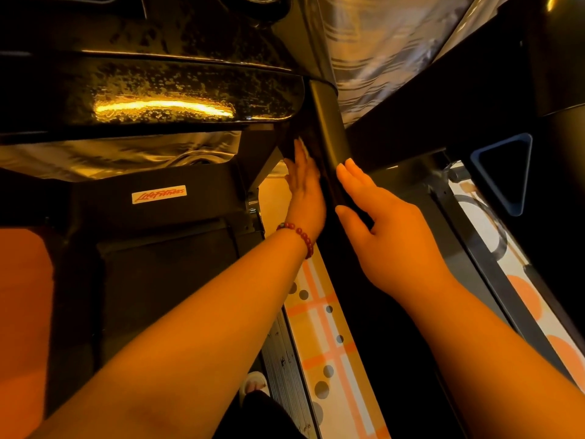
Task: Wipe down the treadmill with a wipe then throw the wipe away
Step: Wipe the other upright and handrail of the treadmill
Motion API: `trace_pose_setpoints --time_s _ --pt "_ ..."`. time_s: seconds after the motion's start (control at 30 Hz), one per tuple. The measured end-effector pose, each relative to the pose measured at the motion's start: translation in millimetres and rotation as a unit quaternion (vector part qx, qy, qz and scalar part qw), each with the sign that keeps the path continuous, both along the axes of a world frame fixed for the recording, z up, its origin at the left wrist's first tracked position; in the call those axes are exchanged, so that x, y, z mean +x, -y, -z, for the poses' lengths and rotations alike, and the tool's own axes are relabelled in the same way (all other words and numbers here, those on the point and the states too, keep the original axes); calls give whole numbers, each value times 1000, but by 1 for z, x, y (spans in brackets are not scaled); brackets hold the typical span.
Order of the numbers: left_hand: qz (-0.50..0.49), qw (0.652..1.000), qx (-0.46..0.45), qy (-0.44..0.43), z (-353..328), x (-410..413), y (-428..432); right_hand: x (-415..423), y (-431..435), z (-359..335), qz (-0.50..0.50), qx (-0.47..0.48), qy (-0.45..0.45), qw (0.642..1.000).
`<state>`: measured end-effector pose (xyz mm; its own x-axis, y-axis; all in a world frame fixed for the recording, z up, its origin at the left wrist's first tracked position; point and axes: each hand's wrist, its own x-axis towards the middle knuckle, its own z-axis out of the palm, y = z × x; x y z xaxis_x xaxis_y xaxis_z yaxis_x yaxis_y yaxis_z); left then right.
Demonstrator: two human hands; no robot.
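Note:
The black treadmill (158,217) fills the view, with its glossy, droplet-covered console bar (164,96) at the top. A dark side rail (329,134) runs down from the console between my hands. My left hand (305,188), with a red bead bracelet at the wrist, presses flat against the rail's left side with its fingers straight. My right hand (383,223) rests on the rail's right side, fingers straight and thumb spread across the rail. No wipe shows plainly; anything under my left palm is hidden.
A Life Fitness label (159,194) sits on the motor cover above the dark belt (164,280). Patterned floor (329,343) runs between this machine and a neighbouring one at right, which carries a blue triangular holder (503,172). My sandalled foot (253,384) stands below.

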<state>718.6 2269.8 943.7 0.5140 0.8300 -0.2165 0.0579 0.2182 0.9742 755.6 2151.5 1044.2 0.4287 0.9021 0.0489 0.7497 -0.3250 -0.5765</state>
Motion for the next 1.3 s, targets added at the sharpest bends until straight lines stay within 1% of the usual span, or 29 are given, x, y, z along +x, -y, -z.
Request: trace_pose_setpoints --time_s 0.07,0.17,0.23,0.33,0.43,0.5,0.57,0.63,0.67,0.73,0.77,0.83,0.9,0.93,1.03,1.1,1.17,1.23,1.3 --pt "6 999 35 5 -20 -3 17 0 -1 0 -1 2 -2 1000" --pt "18 996 30 85 -23 -12 42 0 -1 1 4 -1 -5 1000" --pt "8 994 37 104 -19 -8 35 1 0 2 3 -2 -7 1000" --pt "-10 998 17 60 -11 5 8 1 1 1 -1 0 -5 1000" --pt "-17 1000 3 25 -11 8 7 0 0 0 2 2 -7 1000" --pt "-2 999 -8 38 -12 5 18 0 0 0 2 7 -14 1000" --pt "11 998 6 68 -14 -3 37 1 0 0 2 8 -15 1000" --pt "-2 995 14 96 -12 -6 43 1 -1 1 2 6 -15 1000" --pt "-11 995 18 102 -12 -4 39 1 -1 2 3 5 -16 1000" --pt "-23 996 29 79 -11 2 25 2 -1 2 2 5 -20 1000" --pt "-26 997 18 65 -10 5 18 2 0 3 1 7 -20 1000" --pt "-26 998 -38 31 1 6 14 1 -1 3 0 11 -17 1000" --pt "-19 997 -77 17 5 7 15 1 -1 2 1 7 -14 1000" --pt "-9 997 -81 14 -1 4 18 1 -1 2 3 6 -16 1000" --pt "7 999 -10 49 -17 -4 40 1 -1 2 8 10 -23 1000" --pt "0 998 1 71 -14 -5 42 1 -1 3 11 12 -24 1000" --pt "-7 997 18 71 -12 -1 38 1 -1 2 18 13 -26 999" --pt "-17 998 20 54 -7 3 30 0 -1 2 18 9 -26 999" --pt "-13 999 -27 31 -5 5 22 0 -1 1 23 13 -21 999"
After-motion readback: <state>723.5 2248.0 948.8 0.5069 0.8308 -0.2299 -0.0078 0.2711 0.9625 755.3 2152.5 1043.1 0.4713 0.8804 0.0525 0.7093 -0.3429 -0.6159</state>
